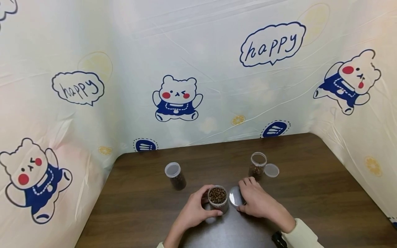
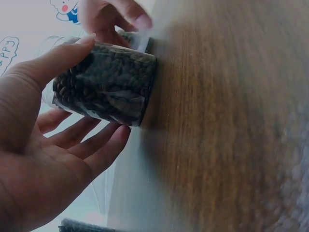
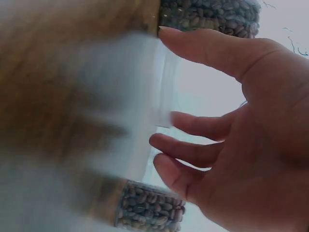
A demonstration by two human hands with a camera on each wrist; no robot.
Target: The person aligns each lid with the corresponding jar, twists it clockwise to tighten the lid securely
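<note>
My left hand grips a clear, open jar filled to near the rim with brown coffee beans. In the left wrist view the thumb lies along one side of the jar and the fingers are round the other. Just to its right, my right hand holds a clear round lid by its edge, low over the table. Thumb and fingers span the lid in the right wrist view.
At the back left stands a lidded jar with dark contents. An open jar of beans is behind my right hand, with another lid lying beside it. A printed curtain encloses the brown table.
</note>
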